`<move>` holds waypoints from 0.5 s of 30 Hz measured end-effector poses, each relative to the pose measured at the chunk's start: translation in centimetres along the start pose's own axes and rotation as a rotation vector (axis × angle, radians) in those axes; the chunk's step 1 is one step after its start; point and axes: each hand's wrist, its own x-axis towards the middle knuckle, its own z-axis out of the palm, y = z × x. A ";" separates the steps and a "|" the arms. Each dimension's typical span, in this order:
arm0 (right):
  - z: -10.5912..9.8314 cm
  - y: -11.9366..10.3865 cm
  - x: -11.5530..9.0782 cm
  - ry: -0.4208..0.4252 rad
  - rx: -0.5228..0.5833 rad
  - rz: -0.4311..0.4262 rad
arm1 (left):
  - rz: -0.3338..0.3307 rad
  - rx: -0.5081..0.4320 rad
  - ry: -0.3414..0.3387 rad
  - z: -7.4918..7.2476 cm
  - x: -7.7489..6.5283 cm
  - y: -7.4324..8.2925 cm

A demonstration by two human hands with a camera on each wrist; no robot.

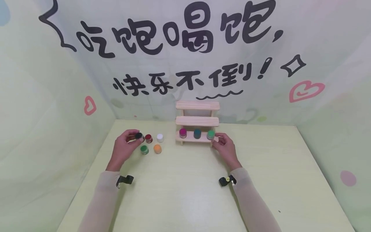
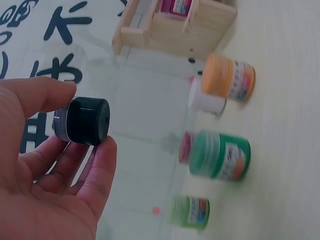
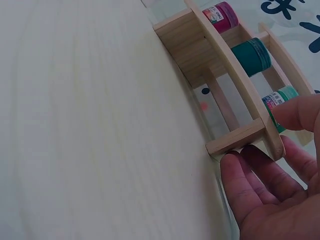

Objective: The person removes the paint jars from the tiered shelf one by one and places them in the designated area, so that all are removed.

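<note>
My left hand pinches a black-lidded paint jar between thumb and fingers, tipped on its side in the left wrist view. Beside it stand a red jar, a white jar, a green jar and an orange jar. A light green jar shows only in the left wrist view. My right hand holds a mint-lidded green jar at the right end of the wooden rack's bottom step; its thumb covers part of the label.
Left of that jar, a magenta jar and a teal jar stand on the same step. The rack's middle step and top step rise behind, against the printed cloth backdrop. Everything stands on a pale table.
</note>
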 end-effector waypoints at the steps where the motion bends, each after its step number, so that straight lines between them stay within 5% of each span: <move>1: 0.0 0.1 0.0 0.000 -0.001 -0.001 | -0.011 0.002 0.006 -0.3 0.0 -0.4; 15: -0.2 0.1 0.4 -0.015 0.030 0.017 | -0.139 0.044 0.014 -2.5 -0.5 -5.0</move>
